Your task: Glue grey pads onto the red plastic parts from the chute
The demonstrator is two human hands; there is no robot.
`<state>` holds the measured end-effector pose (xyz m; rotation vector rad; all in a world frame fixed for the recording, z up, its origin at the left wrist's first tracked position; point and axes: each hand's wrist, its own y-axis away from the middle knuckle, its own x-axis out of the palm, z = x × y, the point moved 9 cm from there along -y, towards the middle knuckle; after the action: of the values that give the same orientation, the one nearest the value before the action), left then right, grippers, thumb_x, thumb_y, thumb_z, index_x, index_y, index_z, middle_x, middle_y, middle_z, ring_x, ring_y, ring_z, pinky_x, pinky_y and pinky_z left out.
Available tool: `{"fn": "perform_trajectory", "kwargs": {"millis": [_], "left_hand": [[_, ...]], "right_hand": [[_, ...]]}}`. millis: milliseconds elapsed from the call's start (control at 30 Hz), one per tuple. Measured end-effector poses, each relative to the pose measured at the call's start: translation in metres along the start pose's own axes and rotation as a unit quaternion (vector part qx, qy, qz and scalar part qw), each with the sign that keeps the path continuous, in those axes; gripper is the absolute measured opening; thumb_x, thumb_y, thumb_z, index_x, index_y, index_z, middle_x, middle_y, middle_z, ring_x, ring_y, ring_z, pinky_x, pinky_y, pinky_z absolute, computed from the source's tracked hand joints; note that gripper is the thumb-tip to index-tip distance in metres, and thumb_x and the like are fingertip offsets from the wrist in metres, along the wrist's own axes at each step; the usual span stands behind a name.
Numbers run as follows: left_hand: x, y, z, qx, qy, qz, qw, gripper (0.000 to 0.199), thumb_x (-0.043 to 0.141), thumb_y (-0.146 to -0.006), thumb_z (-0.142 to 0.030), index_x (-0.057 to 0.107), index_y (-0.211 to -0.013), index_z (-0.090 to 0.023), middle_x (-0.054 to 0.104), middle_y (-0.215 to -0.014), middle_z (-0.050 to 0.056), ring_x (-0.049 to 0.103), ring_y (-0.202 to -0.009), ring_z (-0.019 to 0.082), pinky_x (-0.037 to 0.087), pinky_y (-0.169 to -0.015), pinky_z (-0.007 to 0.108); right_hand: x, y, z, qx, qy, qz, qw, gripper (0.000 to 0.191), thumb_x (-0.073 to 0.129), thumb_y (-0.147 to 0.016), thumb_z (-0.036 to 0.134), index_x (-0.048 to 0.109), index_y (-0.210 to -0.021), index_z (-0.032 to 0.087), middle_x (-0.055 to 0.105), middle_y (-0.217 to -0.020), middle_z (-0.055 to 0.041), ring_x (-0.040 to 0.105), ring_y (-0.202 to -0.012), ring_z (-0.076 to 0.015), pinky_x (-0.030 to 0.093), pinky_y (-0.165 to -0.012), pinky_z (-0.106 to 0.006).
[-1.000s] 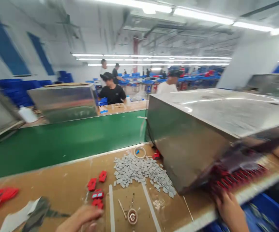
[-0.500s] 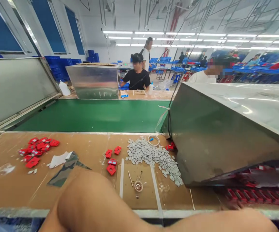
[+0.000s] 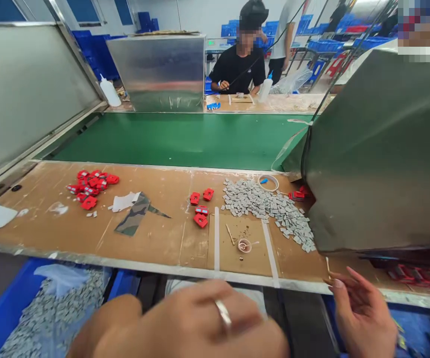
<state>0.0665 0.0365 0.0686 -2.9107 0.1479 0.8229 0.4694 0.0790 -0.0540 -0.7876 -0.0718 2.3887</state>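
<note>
My left hand (image 3: 200, 323) is at the bottom middle in front of the bench edge, large and slightly blurred. A ring shows on one finger; its fingers are curled and their tips hidden. At the bench edge on the right is my right hand (image 3: 366, 311), thumb and a fingertip closed at the lower end of a thin pale stick (image 3: 327, 267). On the bench between the hands stands a small round cup (image 3: 244, 245) with a stick-like piece in it, and another thin stick (image 3: 230, 233) lies beside it. Behind is a spread of small grey rectangular pieces (image 3: 259, 201).
Red plastic parts (image 3: 201, 219) lie left of the tape strips, with a larger red pile (image 3: 90, 186) farther left. A camouflage cloth scrap (image 3: 132, 221) lies between. A metal box (image 3: 379, 159) blocks the right; a green belt (image 3: 185, 139) runs behind. A co-worker (image 3: 240, 64) sits opposite.
The view has tilted down. My raised forearms have drawn back, and both hands now show. The right hand has come to the stick at the bench edge.
</note>
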Motion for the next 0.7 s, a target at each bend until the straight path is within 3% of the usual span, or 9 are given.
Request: {"fn": "perform_trajectory", "kwargs": {"millis": [33, 67, 167, 267, 367, 533, 600, 700], "left_hand": [[-0.004, -0.018, -0.001, 0.040, -0.011, 0.068, 0.997, 0.021, 0.069, -0.086, -0.054, 0.078, -0.096, -0.038, 0.080, -0.095, 0.006, 0.073, -0.093, 0.031, 0.062, -0.086, 0.044], [-0.010, -0.037, 0.004, 0.070, -0.034, 0.098, 0.992, 0.019, 0.065, -0.091, -0.046, 0.078, -0.099, -0.034, 0.079, -0.095, 0.007, 0.073, -0.091, 0.028, 0.060, -0.087, 0.041], [-0.021, -0.096, 0.054, 0.064, -0.119, 0.069, 0.989, 0.025, 0.048, -0.100, -0.025, 0.072, -0.104, -0.023, 0.073, -0.095, 0.008, 0.069, -0.087, 0.024, 0.057, -0.081, 0.038], [0.000, -0.129, 0.109, 0.034, -0.153, 0.030, 0.987, 0.021, 0.052, -0.098, -0.018, 0.066, -0.115, -0.021, 0.066, -0.109, 0.009, 0.067, -0.099, 0.026, 0.057, -0.087, 0.040], [0.027, -0.139, 0.140, 0.021, -0.181, 0.019, 0.983, 0.034, 0.065, -0.092, -0.016, 0.060, -0.125, -0.023, 0.059, -0.122, 0.010, 0.064, -0.111, 0.029, 0.055, -0.096, 0.044], [0.040, -0.149, 0.145, 0.037, -0.198, -0.015, 0.979, 0.025, 0.060, -0.090, -0.006, 0.059, -0.110, -0.021, 0.060, -0.132, 0.013, 0.057, -0.125, 0.032, 0.048, -0.107, 0.050], [0.039, -0.151, 0.146, 0.029, -0.160, -0.024, 0.986, 0.015, 0.061, -0.090, -0.011, 0.059, -0.102, -0.021, 0.065, -0.124, 0.012, 0.061, -0.119, 0.031, 0.049, -0.104, 0.049], [0.032, -0.147, 0.161, -0.068, 0.003, -0.038, 0.997, 0.016, 0.068, -0.091, -0.029, 0.057, -0.100, -0.021, 0.067, -0.099, 0.006, 0.066, -0.085, 0.023, 0.055, -0.079, 0.038]], "right_hand": [[0.013, 0.004, 0.002, 0.014, -0.008, 0.016, 1.000, 0.072, 0.065, -0.080, 0.075, 0.066, -0.124, 0.017, 0.076, -0.094, -0.0155, 0.074, -0.079, -0.0315, 0.059, -0.077, -0.047], [0.026, 0.008, 0.002, 0.027, -0.014, 0.033, 0.999, 0.068, 0.065, -0.080, 0.074, 0.067, -0.118, 0.018, 0.077, -0.092, -0.0145, 0.074, -0.078, -0.0302, 0.059, -0.077, -0.046], [0.057, 0.016, -0.006, 0.054, -0.025, 0.070, 0.996, 0.060, 0.064, -0.082, 0.071, 0.070, -0.108, 0.017, 0.078, -0.089, -0.0134, 0.074, -0.078, -0.0277, 0.060, -0.075, -0.041], [0.077, 0.020, -0.017, 0.064, -0.031, 0.088, 0.994, 0.057, 0.063, -0.085, 0.068, 0.071, -0.107, 0.017, 0.078, -0.089, -0.0135, 0.074, -0.078, -0.0264, 0.060, -0.073, -0.039], [0.090, 0.024, -0.023, 0.071, -0.026, 0.102, 0.992, 0.055, 0.061, -0.087, 0.067, 0.071, -0.106, 0.016, 0.078, -0.090, -0.0132, 0.074, -0.080, -0.0260, 0.060, -0.072, -0.039], [0.096, 0.024, -0.026, 0.071, 0.004, 0.102, 0.992, 0.055, 0.058, -0.089, 0.066, 0.072, -0.107, 0.016, 0.078, -0.093, -0.0134, 0.073, -0.082, -0.0256, 0.058, -0.073, -0.038], [0.096, 0.022, -0.024, 0.065, 0.010, 0.109, 0.992, 0.054, 0.058, -0.089, 0.065, 0.073, -0.106, 0.016, 0.078, -0.092, -0.0132, 0.073, -0.079, -0.0250, 0.058, -0.071, -0.037], [0.095, 0.022, -0.019, 0.055, 0.004, 0.118, 0.991, 0.052, 0.059, -0.090, 0.064, 0.073, -0.104, 0.016, 0.078, -0.090, -0.0127, 0.073, -0.078, -0.0248, 0.058, -0.071, -0.036]]}}
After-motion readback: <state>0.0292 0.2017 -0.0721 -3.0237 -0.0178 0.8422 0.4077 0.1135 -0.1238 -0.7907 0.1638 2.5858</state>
